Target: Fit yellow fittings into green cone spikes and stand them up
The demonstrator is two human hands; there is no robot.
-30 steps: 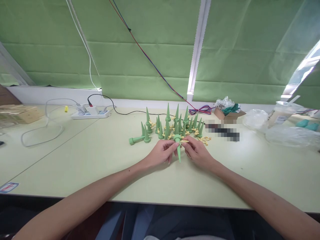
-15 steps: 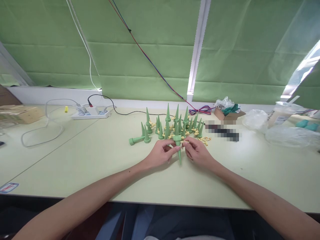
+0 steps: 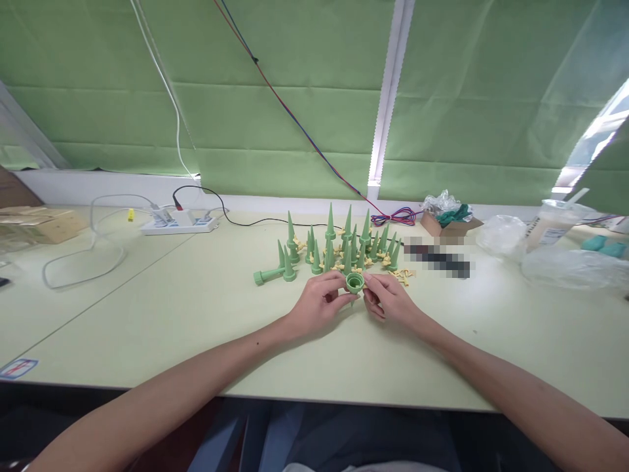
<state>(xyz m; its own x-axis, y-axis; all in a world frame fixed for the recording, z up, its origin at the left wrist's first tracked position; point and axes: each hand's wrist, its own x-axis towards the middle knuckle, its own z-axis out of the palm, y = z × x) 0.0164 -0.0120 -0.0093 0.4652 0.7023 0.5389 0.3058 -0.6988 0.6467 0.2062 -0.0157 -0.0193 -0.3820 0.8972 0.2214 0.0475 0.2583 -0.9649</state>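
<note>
**Spike (image 3: 354, 282) in hand, mouth up**

The left hand (image 3: 318, 301) gripped it just above the table (image 3: 275, 347); the right hand's (image 3: 390, 298) fingers were closed at its side, seemingly on a yellow piece (image 3: 365, 284), mostly hidden. The tip pointed down, the long axis strongly foreshortened, the mouth facing the person. Beyond, loose pieces (image 3: 405, 276) remained at right, a lying spike (image 3: 268, 275) at left. Standing spikes (image 3: 347, 259) clustered tip-up, several apparently already fitted with yellow pieces.

The left hand (image 3: 319, 303) partly hides the held green cone (image 3: 354, 282).
</note>
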